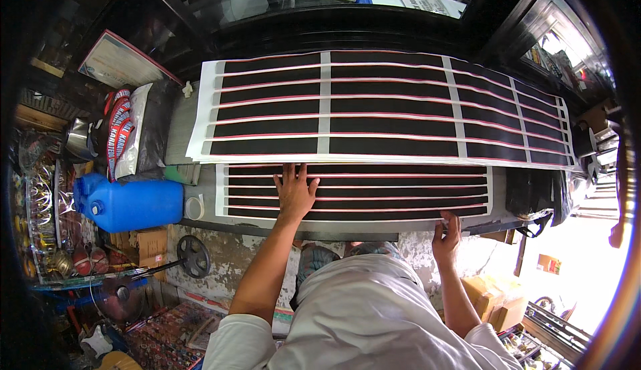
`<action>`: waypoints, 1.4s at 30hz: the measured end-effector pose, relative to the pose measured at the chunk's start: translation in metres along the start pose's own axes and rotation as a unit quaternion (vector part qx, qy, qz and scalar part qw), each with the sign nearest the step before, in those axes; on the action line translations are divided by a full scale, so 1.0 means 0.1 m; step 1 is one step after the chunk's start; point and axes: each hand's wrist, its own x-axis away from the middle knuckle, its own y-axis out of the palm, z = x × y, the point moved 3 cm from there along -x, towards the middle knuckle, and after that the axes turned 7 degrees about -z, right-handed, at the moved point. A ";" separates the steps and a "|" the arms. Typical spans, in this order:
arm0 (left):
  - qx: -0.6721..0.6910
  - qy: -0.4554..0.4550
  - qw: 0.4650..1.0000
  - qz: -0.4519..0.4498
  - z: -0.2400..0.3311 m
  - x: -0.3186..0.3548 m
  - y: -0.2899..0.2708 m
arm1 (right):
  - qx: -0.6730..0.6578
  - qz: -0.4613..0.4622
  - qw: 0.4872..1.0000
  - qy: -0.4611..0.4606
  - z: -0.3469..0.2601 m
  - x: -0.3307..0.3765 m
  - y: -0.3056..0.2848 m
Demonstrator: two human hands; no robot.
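Observation:
A long sheet with black bands and thin red and white lines (360,192) lies on the grey table near me. My left hand (296,192) rests flat on it, fingers spread, their tips close to the front edge of a larger stack of similar striped sheets (390,126). That stack lies farther back and overlaps the far side of the near sheet. At the near sheet's front edge, toward its right end, is my right hand (448,234), its fingers loosely bent and the thumb apart. Any grip on the edge is too small to make out.
Left of the sheets are a roll of tape (194,208), a blue jerrycan (130,203) and a plastic-wrapped bundle (143,129). A black bag (531,193) sits at the table's right end. Cardboard boxes (494,301) stand below right. A dark glass-fronted cabinet (267,33) backs the table.

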 end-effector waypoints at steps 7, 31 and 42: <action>-0.006 -0.035 0.998 0.046 -0.48 -0.28 -0.08 | 0.033 -0.004 0.999 -0.040 0.18 -0.01 0.00; -0.018 0.008 0.999 -0.038 -0.69 -0.21 -0.16 | 0.085 -0.014 0.994 -0.072 0.23 0.11 0.17; 0.027 -0.028 0.999 0.010 -0.78 -0.02 -0.22 | 0.074 -0.012 0.996 -0.044 0.29 0.20 0.17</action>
